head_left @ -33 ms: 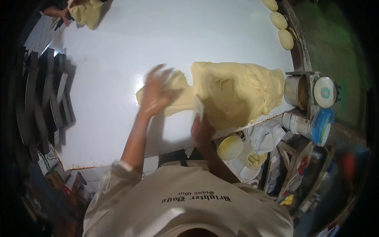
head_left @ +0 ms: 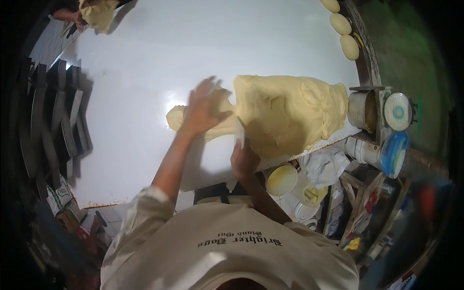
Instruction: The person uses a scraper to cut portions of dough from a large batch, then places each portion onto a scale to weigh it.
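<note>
- Right hand [head_left: 245, 162]: fingers closed around the lower end of a pale scraper [head_left: 239, 130], its blade pointing away from the body.
- Left hand [head_left: 202, 115]: fingers apart and slightly blurred, thumb out toward the scraper. It lies over the small dough piece [head_left: 222, 104]; how firmly it presses, I cannot tell.
- The blade stands at the narrow place between that piece and the big dough [head_left: 314, 108]. A notch parts them on the far side; whether they still join nearer the body is unclear.
- The step in hand looks like cutting a portion off the big dough. The next move seems to call for finishing the cut cleanly, with the left hand drawing the piece away so it does not stick back.
- Both doughs lie on the white table [head_left: 140, 72], the big one near its right-hand edge.
- Farther out: a pot [head_left: 358, 112] and scale [head_left: 398, 110] at right, three pale ovals [head_left: 341, 24] beyond, dark tins [head_left: 36, 121] at left, and a co-worker's hand [head_left: 73, 17] at far left.
</note>
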A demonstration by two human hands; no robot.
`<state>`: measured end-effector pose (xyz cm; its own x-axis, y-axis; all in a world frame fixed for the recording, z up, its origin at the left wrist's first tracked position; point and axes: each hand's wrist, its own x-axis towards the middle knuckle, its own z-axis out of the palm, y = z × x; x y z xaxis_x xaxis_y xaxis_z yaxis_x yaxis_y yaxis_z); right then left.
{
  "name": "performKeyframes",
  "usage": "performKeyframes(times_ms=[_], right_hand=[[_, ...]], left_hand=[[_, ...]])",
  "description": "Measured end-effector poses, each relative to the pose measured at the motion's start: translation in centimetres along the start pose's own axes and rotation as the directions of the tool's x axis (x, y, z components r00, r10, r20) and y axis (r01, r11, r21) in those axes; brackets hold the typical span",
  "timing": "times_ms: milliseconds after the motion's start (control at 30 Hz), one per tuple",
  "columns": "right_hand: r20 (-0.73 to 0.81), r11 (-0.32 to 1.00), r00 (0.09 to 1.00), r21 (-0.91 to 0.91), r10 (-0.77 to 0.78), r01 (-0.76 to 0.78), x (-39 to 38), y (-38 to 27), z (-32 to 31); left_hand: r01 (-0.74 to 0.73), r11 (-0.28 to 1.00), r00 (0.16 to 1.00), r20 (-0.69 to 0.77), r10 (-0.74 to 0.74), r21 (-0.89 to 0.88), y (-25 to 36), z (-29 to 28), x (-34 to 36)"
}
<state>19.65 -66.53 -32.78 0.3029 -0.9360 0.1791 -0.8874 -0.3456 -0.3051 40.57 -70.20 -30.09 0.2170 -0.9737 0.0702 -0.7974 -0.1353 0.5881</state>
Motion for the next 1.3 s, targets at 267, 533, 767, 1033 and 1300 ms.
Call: performKeyframes(times_ms=[267,533,767,1033,1300], right_hand=[[-0.019,0.985,0.995,0.143,-0.093,0.095,10.5,-0.8,9.6],[0.081,0.912,0.994,0.397,0.073,-0.099,17.4,3.6,2.5],[0.251,0.600,0.850,0.616,0.464,-0.510,4.9,16.9,-11.7],[-0.051,0.356,0.546,0.808,0.836,-0.470,-2.8,36.7,-22.0],[-0.146,0.306,0.480,0.912,0.865,-0.275,0.0,49.0,-28.0]], left_hand=[[0.072,0.997,0.997,-0.026,-0.072,-0.008,-3.4,6.9,-3.3],[0.172,0.909,0.985,-0.074,-0.156,0.381,1.0,3.8,-9.3],[0.272,0.958,0.962,-0.017,-0.272,0.087,-4.0,3.6,-6.2],[0.144,0.974,0.958,0.273,-0.092,-0.177,25.6,-10.4,8.5],[-0.638,0.769,0.758,0.142,0.636,-0.036,62.1,-5.4,30.0]])
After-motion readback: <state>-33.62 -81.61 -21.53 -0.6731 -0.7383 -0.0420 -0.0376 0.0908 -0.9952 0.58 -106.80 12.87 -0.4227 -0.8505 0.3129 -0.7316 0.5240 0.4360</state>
